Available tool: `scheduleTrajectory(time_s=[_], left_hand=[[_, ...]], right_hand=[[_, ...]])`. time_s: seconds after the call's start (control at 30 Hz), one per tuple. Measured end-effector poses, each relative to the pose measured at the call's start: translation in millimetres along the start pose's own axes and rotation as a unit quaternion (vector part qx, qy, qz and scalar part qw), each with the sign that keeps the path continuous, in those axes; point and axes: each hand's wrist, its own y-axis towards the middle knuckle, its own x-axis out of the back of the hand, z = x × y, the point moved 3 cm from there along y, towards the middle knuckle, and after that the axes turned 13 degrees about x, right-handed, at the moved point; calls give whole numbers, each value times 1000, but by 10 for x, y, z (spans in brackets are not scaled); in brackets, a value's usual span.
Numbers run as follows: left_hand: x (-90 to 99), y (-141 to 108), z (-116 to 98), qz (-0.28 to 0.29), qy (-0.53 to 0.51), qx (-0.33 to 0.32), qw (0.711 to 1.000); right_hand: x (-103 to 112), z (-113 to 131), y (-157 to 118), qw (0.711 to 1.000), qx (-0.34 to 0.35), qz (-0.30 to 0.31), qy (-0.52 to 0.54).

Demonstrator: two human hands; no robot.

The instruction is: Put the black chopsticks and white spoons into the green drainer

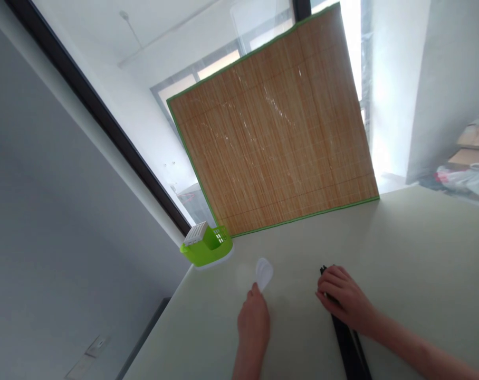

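Observation:
My left hand point(254, 319) is closed on the near end of a small white rounded object point(264, 273), which looks like a scoop or spoon head, over the pale table. To the right, my right hand point(344, 298) wraps its fingers round the upper part of a long black object point(348, 348) that runs down to the bottom edge of the view. A small dark toothed tip of it shows just beyond my fingers. What exactly the black object is, I cannot make out.
A green and white basket point(208, 250) stands at the table's far left corner. Behind the table point(303, 243) a bamboo mat point(275, 126) with green edging stands upright against the glass. Boxes and plastic bags point(467, 177) lie beyond the table at the right.

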Motion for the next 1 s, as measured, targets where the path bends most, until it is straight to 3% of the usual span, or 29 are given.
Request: scheduleTrajectory(time_s=[0.17,0.33,0.43,0.7,1.0], left_hand=[[40,-539,-1076,24,-49,-135,989],[-131,-931,-1658,76,-62,-202,975],[-270,-1061,-1809,97,-69,-213,970],[-598,-1194,-1924,67,-70,-207,974],[-660,-1378,-1917,59,-87,-213,971]], right_hand=[[334,-220,-120,990,-84,-76,-85],[533,-395,-572,958,-248,-40,-135],[543,-440,-799,947,-297,-20,-124],[358,-501,-910,957,-268,7,-107],[337,-514,-908,972,-233,17,-29]])
